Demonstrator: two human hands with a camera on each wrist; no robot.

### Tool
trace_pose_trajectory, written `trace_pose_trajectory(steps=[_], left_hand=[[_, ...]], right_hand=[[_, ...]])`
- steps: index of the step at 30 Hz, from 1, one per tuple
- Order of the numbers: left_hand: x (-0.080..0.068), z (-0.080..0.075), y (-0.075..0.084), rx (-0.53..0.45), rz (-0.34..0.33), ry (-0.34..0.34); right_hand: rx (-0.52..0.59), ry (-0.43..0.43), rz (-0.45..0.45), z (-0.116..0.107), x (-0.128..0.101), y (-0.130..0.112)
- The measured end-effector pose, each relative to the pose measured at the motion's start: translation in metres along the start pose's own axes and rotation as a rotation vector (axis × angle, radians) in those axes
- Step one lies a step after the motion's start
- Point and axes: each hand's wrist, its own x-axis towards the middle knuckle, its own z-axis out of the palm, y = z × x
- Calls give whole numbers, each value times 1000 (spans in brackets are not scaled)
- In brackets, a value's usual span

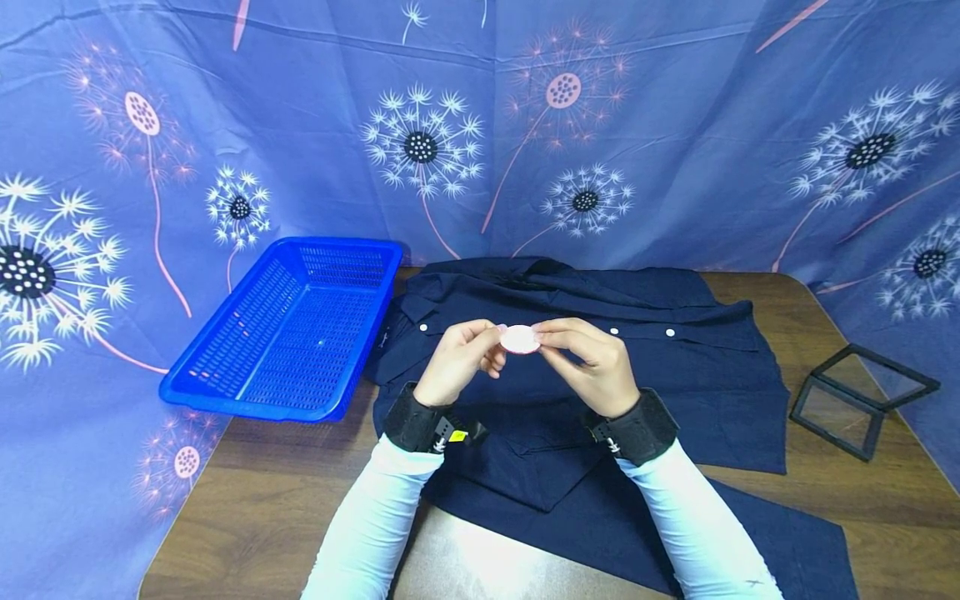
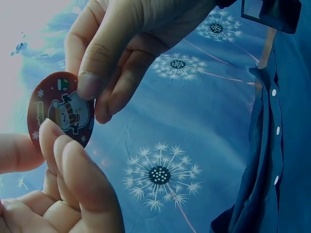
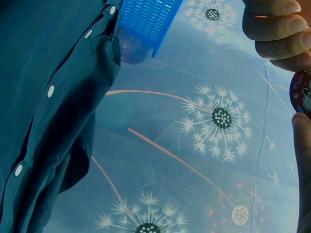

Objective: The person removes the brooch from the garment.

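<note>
Now you are pinching the round disc at both sides with your left hand and right hand, above the dark shirt, probably keeping it steady.

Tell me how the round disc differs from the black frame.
The round disc has a curved edge; the black frame has straight sides and corners. The left hand and right hand hold the disc, while the frame rests open on the table. The left wrist view shows a cartoon print on the disc; the frame has see-through panes. Both look smaller than the blue basket.
</note>
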Motion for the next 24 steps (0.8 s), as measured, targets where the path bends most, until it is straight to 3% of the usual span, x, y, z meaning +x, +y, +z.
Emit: trace_pose_trajectory(steps=[7, 17, 24], left_hand=[[1, 2, 0, 49, 18, -1], [0, 3, 0, 46, 30, -2], [-2, 2, -3, 80, 75, 1]], right_hand=[[-21, 9, -32, -2, 4, -2], [-42, 23, 1, -4, 5, -2], [37, 29, 106, -9, 4, -3]])
